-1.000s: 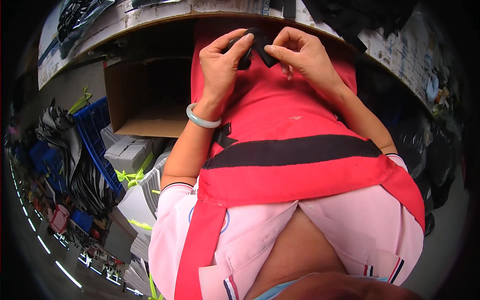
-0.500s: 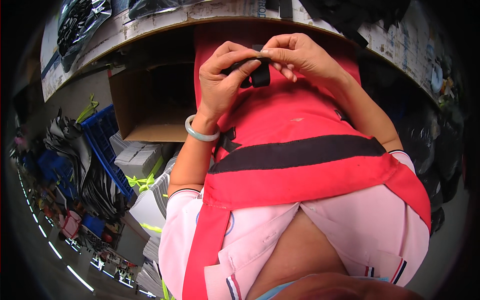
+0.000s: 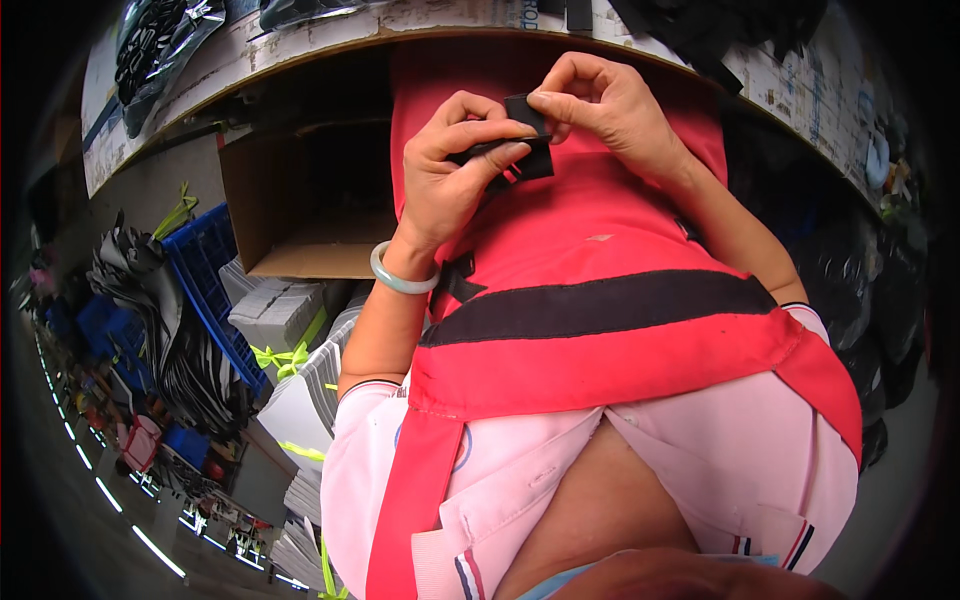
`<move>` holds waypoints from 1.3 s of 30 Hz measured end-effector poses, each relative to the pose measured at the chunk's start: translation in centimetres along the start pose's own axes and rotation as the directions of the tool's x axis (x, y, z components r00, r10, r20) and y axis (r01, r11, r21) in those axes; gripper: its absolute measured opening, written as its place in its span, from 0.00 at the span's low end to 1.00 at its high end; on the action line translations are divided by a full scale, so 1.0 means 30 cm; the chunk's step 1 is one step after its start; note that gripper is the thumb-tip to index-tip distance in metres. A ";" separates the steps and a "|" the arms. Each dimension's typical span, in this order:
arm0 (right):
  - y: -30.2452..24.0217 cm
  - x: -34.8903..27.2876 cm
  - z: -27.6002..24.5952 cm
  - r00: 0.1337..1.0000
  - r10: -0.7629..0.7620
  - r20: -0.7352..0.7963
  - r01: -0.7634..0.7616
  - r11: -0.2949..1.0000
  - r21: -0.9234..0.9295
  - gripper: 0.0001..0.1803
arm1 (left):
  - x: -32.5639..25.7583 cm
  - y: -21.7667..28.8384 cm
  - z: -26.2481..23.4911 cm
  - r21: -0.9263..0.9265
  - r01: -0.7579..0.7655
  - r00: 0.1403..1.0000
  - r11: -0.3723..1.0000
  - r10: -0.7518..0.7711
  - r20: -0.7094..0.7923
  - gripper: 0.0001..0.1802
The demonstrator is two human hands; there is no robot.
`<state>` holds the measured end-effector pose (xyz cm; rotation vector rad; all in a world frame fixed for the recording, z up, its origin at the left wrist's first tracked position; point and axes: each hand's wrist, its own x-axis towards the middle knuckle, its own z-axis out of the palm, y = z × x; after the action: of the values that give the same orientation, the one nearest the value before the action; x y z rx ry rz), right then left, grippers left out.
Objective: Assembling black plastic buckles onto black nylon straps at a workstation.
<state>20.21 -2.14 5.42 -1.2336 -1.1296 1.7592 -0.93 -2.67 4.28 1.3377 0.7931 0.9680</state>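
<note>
Above my red apron (image 3: 590, 215) I hold a short black strap (image 3: 537, 160), folded over on itself. My left hand (image 3: 450, 165) pinches it between thumb and fingers, and part of it lies hidden in the palm. The upper end of the strap sticks up past the left fingertips. Thumb and forefinger of my right hand (image 3: 615, 110) grip that upper end. A pale bangle (image 3: 403, 272) sits on my left wrist.
The worktable (image 3: 240, 65) curves across the far side, with a clear bag of black pieces (image 3: 160, 50) and a black heap (image 3: 720, 35) on it. Below stands an open cardboard box (image 3: 310, 262). At left are a blue crate (image 3: 213, 290) and tied grey stacks (image 3: 280, 312).
My right hand has moved slightly up and away from the left, drawing up the strap's end. The strap's hanging loop now looks flatter and sits nearer the left fingertips.
</note>
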 end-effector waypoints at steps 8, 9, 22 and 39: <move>0.093 0.064 -0.034 0.984 -0.036 -0.176 0.047 0.997 0.062 0.08 | -0.041 -0.005 -0.018 -0.086 0.121 0.992 0.989 -0.118 0.038 0.07; 0.093 0.066 -0.013 0.988 -0.029 -0.154 0.039 0.997 0.062 0.08 | -0.050 -0.009 -0.022 -0.080 0.144 0.990 0.986 -0.144 0.014 0.07; 0.112 0.105 0.037 0.986 -0.103 -0.133 0.096 0.994 -0.061 0.07 | -0.065 -0.049 -0.063 -0.012 0.392 0.900 0.920 -0.381 0.214 0.17; -0.024 0.168 0.161 0.988 0.031 0.154 0.085 0.717 -0.692 0.18 | -0.117 -0.110 -0.079 -0.453 0.199 0.808 0.869 -0.407 -0.426 0.08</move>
<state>14.13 1.34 5.16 -1.4961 -2.0217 1.4456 -4.13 -4.80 0.55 0.5708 1.1126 1.1568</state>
